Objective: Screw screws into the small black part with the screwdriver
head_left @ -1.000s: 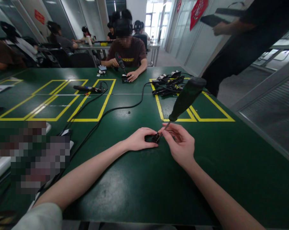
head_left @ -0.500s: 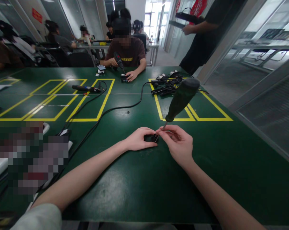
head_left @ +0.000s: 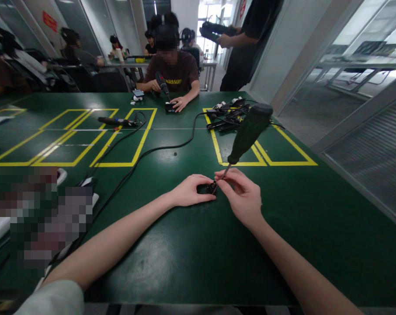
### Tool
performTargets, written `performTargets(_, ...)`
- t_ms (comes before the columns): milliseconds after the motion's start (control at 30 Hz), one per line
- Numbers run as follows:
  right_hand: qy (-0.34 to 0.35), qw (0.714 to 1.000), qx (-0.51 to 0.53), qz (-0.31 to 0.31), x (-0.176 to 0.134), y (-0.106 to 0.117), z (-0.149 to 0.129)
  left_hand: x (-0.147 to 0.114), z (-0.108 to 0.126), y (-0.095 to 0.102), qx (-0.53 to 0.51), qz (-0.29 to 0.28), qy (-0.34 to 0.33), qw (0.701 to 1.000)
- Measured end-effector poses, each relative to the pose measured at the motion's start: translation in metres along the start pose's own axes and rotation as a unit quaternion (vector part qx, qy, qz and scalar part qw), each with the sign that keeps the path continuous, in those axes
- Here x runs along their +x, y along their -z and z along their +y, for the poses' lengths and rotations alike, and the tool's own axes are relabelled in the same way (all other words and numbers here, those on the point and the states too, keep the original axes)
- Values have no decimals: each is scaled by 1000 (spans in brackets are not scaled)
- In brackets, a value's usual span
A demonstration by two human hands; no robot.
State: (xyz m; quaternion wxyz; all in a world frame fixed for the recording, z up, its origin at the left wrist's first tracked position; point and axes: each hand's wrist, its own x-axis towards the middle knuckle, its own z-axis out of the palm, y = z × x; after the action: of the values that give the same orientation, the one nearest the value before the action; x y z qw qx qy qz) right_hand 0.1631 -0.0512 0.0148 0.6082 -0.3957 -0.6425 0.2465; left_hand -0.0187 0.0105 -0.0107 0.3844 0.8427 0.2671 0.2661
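Green surface [head_left: 171, 262] stretches away. Clamped at three o'clock of the left hand [head_left: 189, 191], a small dark part [head_left: 212, 188] is half hidden; the right hand [head_left: 242, 194] pinches a screwdriver [head_left: 240, 146] by its shaft [head_left: 227, 169]. The handle [head_left: 252, 129], toward one o'clock, partly covers black tangled gear [head_left: 224, 121]; pixelation masks objects [head_left: 65, 218] at the view's eight o'clock.

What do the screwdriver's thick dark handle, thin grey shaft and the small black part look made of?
Thick dark handle: probably plastic or rubber, fairly matte, by its dull highlights.
Thin grey shaft: likely smooth metal, by its pale sheen.
Small black part: plastic or metal, unclear; faint glints suggest gloss.
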Motion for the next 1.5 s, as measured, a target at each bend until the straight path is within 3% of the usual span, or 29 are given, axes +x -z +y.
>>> performTargets(933, -15, 999, -2, 50, -2, 0, 3, 0, 1, 2, 3, -4, 9, 1000)
performTargets(1500, 4, 1000, 6, 18, -2, 0, 1, 0, -2, -1, 1, 1, -2, 1000)
